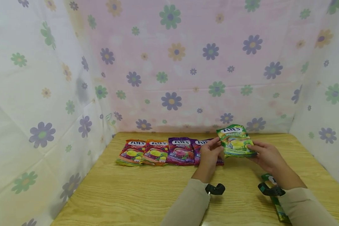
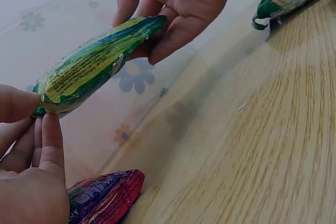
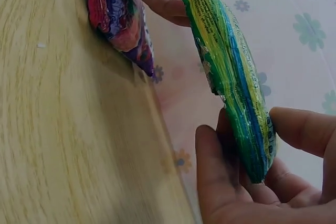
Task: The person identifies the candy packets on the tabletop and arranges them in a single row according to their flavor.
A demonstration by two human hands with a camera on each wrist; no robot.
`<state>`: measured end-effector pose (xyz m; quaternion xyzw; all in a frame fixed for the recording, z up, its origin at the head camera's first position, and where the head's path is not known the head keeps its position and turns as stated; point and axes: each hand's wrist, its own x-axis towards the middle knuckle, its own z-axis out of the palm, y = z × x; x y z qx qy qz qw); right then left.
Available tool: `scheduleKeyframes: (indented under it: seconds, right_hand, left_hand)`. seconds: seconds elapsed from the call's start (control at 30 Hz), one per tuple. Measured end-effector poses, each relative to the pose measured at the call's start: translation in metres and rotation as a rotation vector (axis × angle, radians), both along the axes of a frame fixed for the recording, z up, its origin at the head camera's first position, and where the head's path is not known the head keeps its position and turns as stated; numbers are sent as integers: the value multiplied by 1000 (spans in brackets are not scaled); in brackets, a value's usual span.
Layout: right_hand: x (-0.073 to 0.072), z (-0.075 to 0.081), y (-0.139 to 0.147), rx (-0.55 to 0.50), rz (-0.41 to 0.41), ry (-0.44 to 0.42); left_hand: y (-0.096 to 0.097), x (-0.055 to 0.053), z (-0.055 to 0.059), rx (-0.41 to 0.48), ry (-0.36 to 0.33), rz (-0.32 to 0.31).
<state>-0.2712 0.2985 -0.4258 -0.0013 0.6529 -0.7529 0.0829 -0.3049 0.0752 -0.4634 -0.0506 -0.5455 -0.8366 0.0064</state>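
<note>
A green FOX'S candy bag [image 1: 235, 139] is held up above the table by both hands, its printed front toward the head view. My left hand [image 1: 209, 158] pinches its left edge, with thumb and fingertips on the bag's end in the left wrist view. At the opposite edge, my right hand [image 1: 268, 157] grips it, thumb on the front and fingers behind. Just beyond the left hand lies a purple FOX'S bag [image 1: 197, 153], partly covered by that hand. Another purple berries bag [image 1: 181, 151] lies beside it, its edge against the neighbour.
Two orange-red fruits bags [image 1: 132, 152] continue the row to the left on the wooden table [image 1: 135, 194]. A second green bag [image 1: 282, 210] lies near the right forearm, partly hidden by it. Flowered cloth [image 1: 172, 78] walls the table's back and sides.
</note>
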Motion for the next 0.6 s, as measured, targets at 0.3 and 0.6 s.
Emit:
scheduleKeyframes:
  seconds: [0.3, 0.6]
  right_hand:
    - [0, -8, 2, 281, -48, -8]
    - [0, -14, 3, 484, -2, 13]
  left_hand:
    - [1, -3, -3, -36, -23, -29]
    - [1, -2, 1, -56, -121, 7]
